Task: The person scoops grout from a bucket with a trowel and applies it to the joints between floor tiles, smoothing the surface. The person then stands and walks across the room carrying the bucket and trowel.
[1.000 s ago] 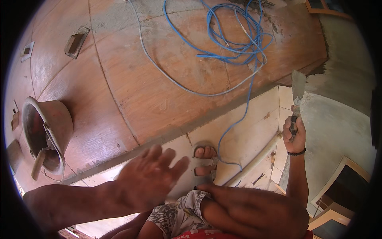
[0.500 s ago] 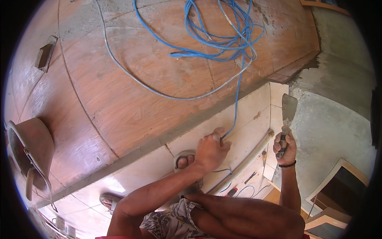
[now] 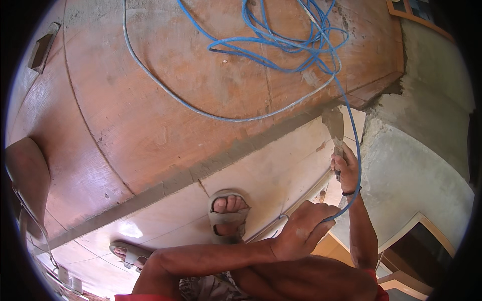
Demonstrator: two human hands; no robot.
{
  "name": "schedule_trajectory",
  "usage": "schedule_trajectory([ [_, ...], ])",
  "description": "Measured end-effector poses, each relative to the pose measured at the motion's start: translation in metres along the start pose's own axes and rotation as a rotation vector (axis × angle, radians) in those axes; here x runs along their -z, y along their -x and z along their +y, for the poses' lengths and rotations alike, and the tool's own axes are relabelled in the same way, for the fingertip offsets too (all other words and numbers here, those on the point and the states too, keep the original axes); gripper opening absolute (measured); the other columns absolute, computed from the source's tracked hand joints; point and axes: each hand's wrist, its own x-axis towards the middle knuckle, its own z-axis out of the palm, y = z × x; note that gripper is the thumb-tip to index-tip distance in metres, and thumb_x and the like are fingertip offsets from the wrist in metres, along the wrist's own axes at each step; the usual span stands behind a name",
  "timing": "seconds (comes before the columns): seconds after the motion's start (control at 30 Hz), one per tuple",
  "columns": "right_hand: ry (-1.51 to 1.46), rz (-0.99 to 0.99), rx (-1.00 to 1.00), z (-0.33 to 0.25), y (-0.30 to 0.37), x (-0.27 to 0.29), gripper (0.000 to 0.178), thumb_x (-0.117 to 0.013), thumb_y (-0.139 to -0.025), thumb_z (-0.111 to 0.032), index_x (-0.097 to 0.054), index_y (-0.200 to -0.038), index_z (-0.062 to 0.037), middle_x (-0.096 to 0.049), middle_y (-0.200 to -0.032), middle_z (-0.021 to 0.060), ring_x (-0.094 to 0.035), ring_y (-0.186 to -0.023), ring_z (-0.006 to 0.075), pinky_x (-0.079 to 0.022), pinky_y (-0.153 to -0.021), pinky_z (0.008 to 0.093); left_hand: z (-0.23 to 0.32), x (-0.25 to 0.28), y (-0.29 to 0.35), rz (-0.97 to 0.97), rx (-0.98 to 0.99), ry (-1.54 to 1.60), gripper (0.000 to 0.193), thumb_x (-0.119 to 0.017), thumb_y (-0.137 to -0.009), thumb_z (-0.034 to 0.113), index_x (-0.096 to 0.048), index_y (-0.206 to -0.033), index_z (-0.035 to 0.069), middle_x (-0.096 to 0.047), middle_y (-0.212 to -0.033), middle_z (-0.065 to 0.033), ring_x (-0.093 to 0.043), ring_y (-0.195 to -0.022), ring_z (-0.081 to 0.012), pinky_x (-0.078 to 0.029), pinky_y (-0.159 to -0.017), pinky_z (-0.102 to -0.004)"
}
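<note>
Blue cable (image 3: 355,131) looped across the right wrist, near the putty knife.
In the head view, a tug on the cable could snag the dark bracelet (image 3: 347,193) or cinch the loose loops lying on the far brown tiles (image 3: 201,75) into a knot, since the strands cross each other; the blade of the putty knife (image 3: 333,124) might also nick the cable, as the two lie near each other. The left hand (image 3: 301,233) reaches across from the near left, fingers curled closed around the cable, just left of the right forearm. The right hand (image 3: 346,163) stretches away from the near right, fingers wrapped round the knife's handle, blade pointing far and slightly left.
</note>
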Motion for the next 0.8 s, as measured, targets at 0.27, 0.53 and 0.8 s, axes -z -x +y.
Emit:
schedule_trajectory([
  [0.27,0.621,-0.060,0.410,-0.011,-0.043,-0.024,0.042,-0.059,-0.086,0.000,-0.056,-0.127,-0.0004,-0.055,-0.091,0.0069,-0.053,-0.082,0.0170,-0.046,-0.074,0.0288,0.003,-0.011,-0.002,0.062,-0.176,0.020,0.024,-0.059,-0.087,0.003,-0.053,-0.110,0.003,-0.055,-0.091,-0.0107,-0.054,-0.085,-0.0291,-0.038,-0.080,-0.0399],
  [0.53,0.800,-0.055,0.541,0.006,-0.037,-0.039,0.050,-0.057,-0.083,0.003,-0.058,-0.130,-0.0134,-0.059,-0.099,0.0143,-0.061,-0.087,0.0321,-0.051,-0.077,0.0390,0.003,-0.010,-0.003,0.026,-0.172,0.018,0.025,-0.060,-0.086,0.003,-0.053,-0.110,0.004,-0.053,-0.087,-0.0087,-0.054,-0.085,-0.0275,-0.038,-0.081,-0.0384],
  [0.8,0.907,-0.210,0.424,-0.026,-0.031,-0.025,0.048,-0.058,-0.083,0.001,-0.058,-0.128,-0.0136,-0.059,-0.094,0.0148,-0.061,-0.086,0.0326,-0.051,-0.075,0.0415,0.004,-0.006,-0.007,-0.005,-0.177,-0.004,0.027,-0.061,-0.084,0.000,-0.054,-0.110,0.005,-0.052,-0.084,-0.0088,-0.052,-0.080,-0.0278,-0.037,-0.078,-0.0384],
])
